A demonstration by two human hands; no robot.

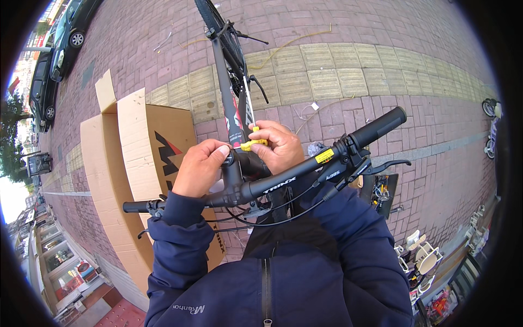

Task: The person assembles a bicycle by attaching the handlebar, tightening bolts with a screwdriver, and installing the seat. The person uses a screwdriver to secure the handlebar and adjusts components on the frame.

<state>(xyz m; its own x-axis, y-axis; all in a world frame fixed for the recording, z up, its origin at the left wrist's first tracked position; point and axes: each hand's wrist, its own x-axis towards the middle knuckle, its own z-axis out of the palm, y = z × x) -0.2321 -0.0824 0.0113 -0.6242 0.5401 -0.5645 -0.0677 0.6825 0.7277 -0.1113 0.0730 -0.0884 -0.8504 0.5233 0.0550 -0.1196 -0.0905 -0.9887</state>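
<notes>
A person's left hand (200, 166) and right hand (278, 146) pinch a yellow tag (251, 144) and white zip tie (248, 103) on a bicycle frame (229, 92) above the handlebar (305, 169); removal looks underway, needing a steady pull next

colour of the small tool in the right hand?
Yellow. The small tool is pinched in the right hand above the bike stem; the head view shows it clearly.
</notes>
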